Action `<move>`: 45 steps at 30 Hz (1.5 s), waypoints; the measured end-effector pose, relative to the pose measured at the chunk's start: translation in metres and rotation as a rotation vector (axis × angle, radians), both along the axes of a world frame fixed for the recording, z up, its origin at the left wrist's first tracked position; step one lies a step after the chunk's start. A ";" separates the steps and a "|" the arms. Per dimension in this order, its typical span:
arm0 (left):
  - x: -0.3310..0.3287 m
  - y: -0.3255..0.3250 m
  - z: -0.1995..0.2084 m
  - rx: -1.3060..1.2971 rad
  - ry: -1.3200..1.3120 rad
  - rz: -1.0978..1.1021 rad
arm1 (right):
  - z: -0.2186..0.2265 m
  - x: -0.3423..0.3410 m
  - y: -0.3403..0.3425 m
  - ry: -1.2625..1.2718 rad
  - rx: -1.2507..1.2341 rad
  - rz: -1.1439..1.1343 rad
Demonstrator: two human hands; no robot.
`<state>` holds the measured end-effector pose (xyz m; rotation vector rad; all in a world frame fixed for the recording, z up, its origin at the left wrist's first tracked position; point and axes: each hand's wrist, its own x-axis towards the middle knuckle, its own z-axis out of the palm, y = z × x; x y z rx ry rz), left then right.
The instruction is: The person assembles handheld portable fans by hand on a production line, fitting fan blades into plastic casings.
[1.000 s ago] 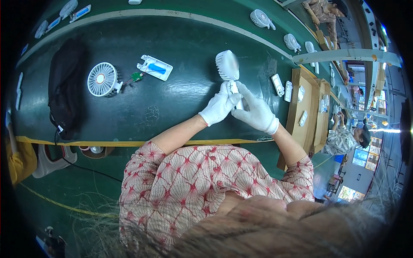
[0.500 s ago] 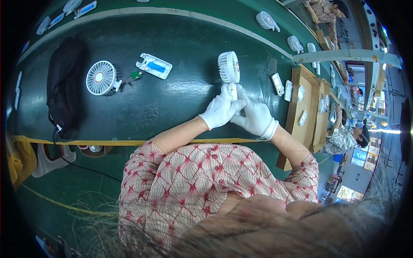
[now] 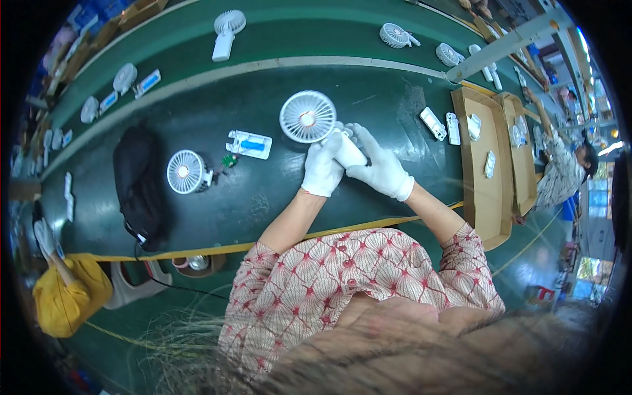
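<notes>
A white handheld fan (image 3: pixel 307 117) is held over the green work table, its round grille facing up and its handle slanting toward me on the right. My gloved left hand (image 3: pixel 322 168) is closed round the upper handle just below the fan head. From the other side, my gloved right hand (image 3: pixel 383 170) grips the handle, thumb near its lower end. Left of my hands lies a second fan head (image 3: pixel 186 172), with a small green circuit board (image 3: pixel 229 160) beside it. Next to the board is an open handle shell (image 3: pixel 251 145) with a blue battery inside.
A black bag (image 3: pixel 138 187) lies on the left. To the right are loose white handle shells (image 3: pixel 432 124) and cardboard trays (image 3: pixel 484 210) with white parts. Beyond a pale divider, several fans (image 3: pixel 229 33) rest on a green strip. Other people sit at both sides.
The fan has turned from edge-on to face up, its head swinging left and its handle toward the right. My hands have shifted round the handle. The whole view has swung too.
</notes>
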<state>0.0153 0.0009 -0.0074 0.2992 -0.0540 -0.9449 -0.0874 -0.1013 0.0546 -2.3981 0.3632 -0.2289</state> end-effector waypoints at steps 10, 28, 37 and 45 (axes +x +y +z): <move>0.005 0.005 0.005 0.013 -0.273 -0.063 | 0.017 0.008 0.006 0.214 0.133 -0.077; 0.012 0.003 0.018 0.274 -0.658 -0.088 | 0.002 0.016 0.003 0.208 0.586 -0.207; 0.013 0.010 0.018 0.489 -0.802 -0.084 | -0.002 0.020 0.005 0.293 0.706 -0.193; 0.011 -0.002 0.013 0.464 -0.645 0.045 | 0.016 0.044 -0.033 -0.081 0.571 -0.276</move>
